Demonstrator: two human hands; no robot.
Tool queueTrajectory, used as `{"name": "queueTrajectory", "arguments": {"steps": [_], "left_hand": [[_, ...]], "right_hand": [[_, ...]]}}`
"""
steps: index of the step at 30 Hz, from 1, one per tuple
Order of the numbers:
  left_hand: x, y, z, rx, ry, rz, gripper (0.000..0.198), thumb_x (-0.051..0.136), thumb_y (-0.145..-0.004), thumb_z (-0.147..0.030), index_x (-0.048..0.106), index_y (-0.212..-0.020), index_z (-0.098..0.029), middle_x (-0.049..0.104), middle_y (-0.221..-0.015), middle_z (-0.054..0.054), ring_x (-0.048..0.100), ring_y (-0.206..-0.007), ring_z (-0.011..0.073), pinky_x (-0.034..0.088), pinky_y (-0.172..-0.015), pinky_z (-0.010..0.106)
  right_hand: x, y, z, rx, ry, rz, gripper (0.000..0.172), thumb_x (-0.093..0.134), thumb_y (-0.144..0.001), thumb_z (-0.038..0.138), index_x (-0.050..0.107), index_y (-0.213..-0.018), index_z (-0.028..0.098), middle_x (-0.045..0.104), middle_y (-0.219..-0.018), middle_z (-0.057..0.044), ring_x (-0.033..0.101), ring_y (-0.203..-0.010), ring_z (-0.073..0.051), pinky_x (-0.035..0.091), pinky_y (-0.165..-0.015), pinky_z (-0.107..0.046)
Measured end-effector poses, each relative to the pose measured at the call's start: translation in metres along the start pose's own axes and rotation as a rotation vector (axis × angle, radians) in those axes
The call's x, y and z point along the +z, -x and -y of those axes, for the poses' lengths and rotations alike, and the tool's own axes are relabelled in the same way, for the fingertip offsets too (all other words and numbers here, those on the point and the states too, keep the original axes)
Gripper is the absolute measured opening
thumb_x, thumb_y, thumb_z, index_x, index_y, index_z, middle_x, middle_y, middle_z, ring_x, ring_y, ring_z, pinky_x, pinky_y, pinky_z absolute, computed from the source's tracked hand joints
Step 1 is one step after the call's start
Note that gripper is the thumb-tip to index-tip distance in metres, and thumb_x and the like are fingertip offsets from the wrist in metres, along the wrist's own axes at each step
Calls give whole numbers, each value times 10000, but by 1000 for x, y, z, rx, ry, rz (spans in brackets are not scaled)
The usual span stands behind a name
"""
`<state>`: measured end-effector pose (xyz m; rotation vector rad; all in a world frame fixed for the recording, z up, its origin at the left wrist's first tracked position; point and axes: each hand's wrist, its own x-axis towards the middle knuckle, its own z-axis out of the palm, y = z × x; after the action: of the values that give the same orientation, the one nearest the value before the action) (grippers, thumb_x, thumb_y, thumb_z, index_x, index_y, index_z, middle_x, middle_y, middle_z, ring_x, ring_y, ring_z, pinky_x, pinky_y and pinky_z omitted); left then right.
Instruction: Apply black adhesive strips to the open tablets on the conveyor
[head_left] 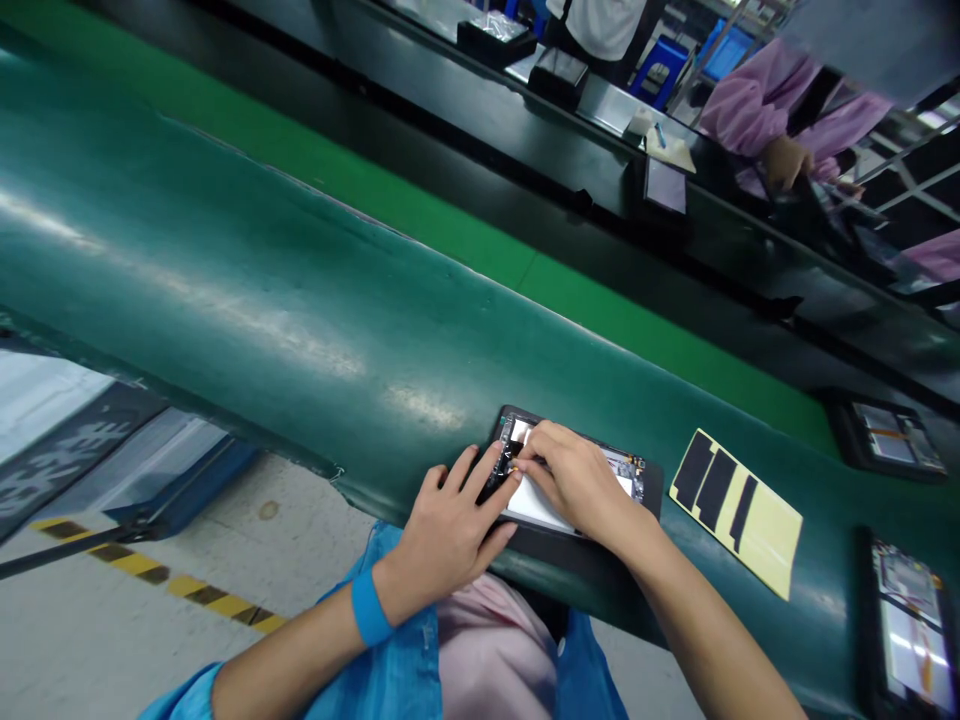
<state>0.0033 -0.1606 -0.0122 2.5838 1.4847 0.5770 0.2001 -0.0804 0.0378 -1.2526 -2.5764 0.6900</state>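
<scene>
In front of me an opened tablet (544, 508) lies on the green work surface, with a white panel and small electronic parts showing in its black frame. My left hand (454, 515), a blue band round its wrist, rests with spread fingers over the tablet's left end. Thumb and fingertips of my right hand (574, 480) are pinched together over the inside of the tablet, close to my left index finger. Whatever they hold is too small and covered to make out. To the right is a yellow backing sheet (769, 525) carrying several black adhesive strips (718, 487).
Two more opened tablets, one (911, 640) at the lower right and another (896, 440) above it, lie on the right. Beyond the green bench (247, 260) runs a dark line (465, 130) with trays. A co-worker in pink sleeves (757, 100) works across it.
</scene>
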Motion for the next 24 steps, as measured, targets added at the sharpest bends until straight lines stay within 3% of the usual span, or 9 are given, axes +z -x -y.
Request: {"name": "queueTrajectory", "arguments": {"steps": [9,15,17,21,24], "left_hand": [[2,0,-1,3,-14,-2,491,551,-962,-436,594,-1413,-248,519,-1517,164,540,-1255,390,417,-862,460],[3,-1,0,7,-10,-19,492,574,-948,-429,607,-1402,-243,528,-1506,169,545,-1244,387,423,-857,447],[4,0,2,3,-4,-17,485,570,-950,-423,607,-1401,-247,519,-1514,169,541,-1252,387,423,-861,448],[7,4,5,15,26,-8,485,552,-959,-418,590,-1418,-265,496,-1537,158,528,-1275,386,418,-885,458],[7,5,7,16,40,-9,519,525,-970,-411,559,-1448,-211,489,-1545,167,527,-1279,384,414,-895,457]], "right_hand": [[-12,-8,7,118,36,109,98,661,-932,135,654,-857,198,680,-899,-18,656,-819,-163,447,-723,-269],[-14,-8,6,142,77,108,100,694,-920,162,652,-840,205,677,-885,-9,655,-812,-160,435,-705,-264],[-12,-4,2,130,26,58,97,661,-947,183,647,-854,210,676,-893,-12,649,-821,-160,453,-727,-269],[-14,15,-10,160,-103,-195,133,563,-1006,259,641,-908,215,675,-904,-41,644,-833,-179,488,-752,-295],[-20,38,-17,204,-127,-349,111,594,-989,308,648,-993,211,675,-959,-63,647,-859,-192,505,-750,-309]]}}
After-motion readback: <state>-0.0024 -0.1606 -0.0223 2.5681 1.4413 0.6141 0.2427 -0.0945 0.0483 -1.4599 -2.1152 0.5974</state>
